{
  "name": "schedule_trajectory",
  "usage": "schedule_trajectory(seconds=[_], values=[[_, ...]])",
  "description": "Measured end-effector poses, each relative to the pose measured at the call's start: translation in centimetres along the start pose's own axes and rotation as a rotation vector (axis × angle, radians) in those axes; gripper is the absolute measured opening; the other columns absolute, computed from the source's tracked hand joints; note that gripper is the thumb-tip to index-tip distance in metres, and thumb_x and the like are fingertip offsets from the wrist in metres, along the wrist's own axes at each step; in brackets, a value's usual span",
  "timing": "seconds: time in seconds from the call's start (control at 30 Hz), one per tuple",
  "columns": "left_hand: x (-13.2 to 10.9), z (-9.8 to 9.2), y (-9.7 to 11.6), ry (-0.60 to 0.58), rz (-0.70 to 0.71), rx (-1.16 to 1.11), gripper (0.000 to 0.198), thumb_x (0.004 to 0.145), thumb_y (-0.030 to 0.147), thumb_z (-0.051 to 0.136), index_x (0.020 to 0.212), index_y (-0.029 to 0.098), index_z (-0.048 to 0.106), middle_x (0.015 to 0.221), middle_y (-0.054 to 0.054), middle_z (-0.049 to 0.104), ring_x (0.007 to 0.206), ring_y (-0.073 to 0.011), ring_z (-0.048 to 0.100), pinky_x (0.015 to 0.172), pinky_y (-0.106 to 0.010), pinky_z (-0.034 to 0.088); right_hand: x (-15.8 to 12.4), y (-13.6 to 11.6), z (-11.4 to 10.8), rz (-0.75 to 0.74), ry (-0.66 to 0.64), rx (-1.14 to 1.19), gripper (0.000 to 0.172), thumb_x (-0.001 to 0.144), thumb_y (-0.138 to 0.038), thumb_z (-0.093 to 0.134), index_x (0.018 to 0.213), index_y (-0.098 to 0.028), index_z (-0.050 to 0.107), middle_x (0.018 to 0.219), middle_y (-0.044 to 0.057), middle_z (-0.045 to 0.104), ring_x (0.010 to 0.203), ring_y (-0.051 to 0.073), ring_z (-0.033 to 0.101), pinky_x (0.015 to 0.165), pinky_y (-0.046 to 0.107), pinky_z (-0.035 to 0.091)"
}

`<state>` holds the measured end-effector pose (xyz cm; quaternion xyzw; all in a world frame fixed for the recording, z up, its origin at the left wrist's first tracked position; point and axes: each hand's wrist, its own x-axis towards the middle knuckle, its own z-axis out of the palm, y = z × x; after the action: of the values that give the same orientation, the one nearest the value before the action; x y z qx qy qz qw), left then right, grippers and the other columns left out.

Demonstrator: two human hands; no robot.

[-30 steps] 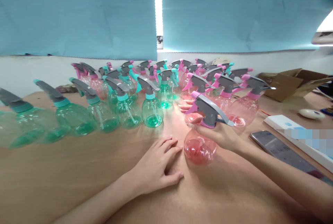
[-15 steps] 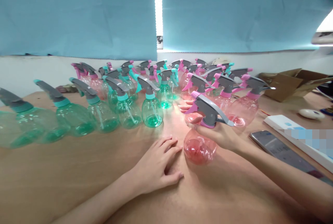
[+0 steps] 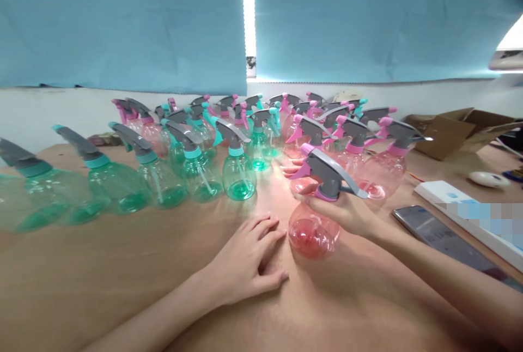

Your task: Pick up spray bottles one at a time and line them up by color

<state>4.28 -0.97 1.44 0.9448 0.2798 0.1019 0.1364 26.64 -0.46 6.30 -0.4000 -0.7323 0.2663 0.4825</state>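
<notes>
My right hand (image 3: 347, 211) is wrapped round the upper part of a pink spray bottle (image 3: 314, 235) with a grey and pink trigger head. That bottle is at the front of the pink group, and part of it is hidden by the hand. To its left, my left hand (image 3: 249, 256) lies on the table with fingers spread, holding nothing. Its fingertips are close to the bottle's base. Further left stands a row of green spray bottles, the nearest to my hands being a green spray bottle (image 3: 239, 177). Behind the held one is another pink spray bottle (image 3: 386, 169).
More pink and green spray bottles crowd the back of the wooden table (image 3: 134, 275). At the right are a phone (image 3: 445, 243), a long white box (image 3: 439, 194), a white mouse (image 3: 489, 179) and an open cardboard box (image 3: 453, 134). Blue blinds (image 3: 122, 25) hang behind.
</notes>
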Motion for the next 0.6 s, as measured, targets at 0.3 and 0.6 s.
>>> schedule_trajectory(seconds=[0.3,0.6], values=[[0.0,0.1,-0.1,0.018,0.004,-0.022,0.061,0.085,0.044,0.061,0.137,0.018,0.045,0.141,-0.015,0.045,0.133,-0.0352,0.034,0.107,-0.055,0.030,0.1,-1.0,0.0,0.060,-0.042,0.051,0.011,0.077,-0.019,0.053,0.083,-0.027,0.058,0.085,0.001,0.069,0.089,0.022,0.064,0.084,0.037,0.053],[0.0,0.0,0.0,0.002,0.000,0.007,0.061,0.084,0.045,0.061,0.135,0.015,0.048,0.140,-0.017,0.046,0.132,-0.0345,0.036,0.108,-0.053,0.030,0.6,-1.8,0.0,0.089,0.047,0.062,0.008,0.064,-0.017,0.054,0.069,-0.023,0.056,0.073,0.000,0.060,0.069,0.016,0.056,0.066,0.033,0.053]])
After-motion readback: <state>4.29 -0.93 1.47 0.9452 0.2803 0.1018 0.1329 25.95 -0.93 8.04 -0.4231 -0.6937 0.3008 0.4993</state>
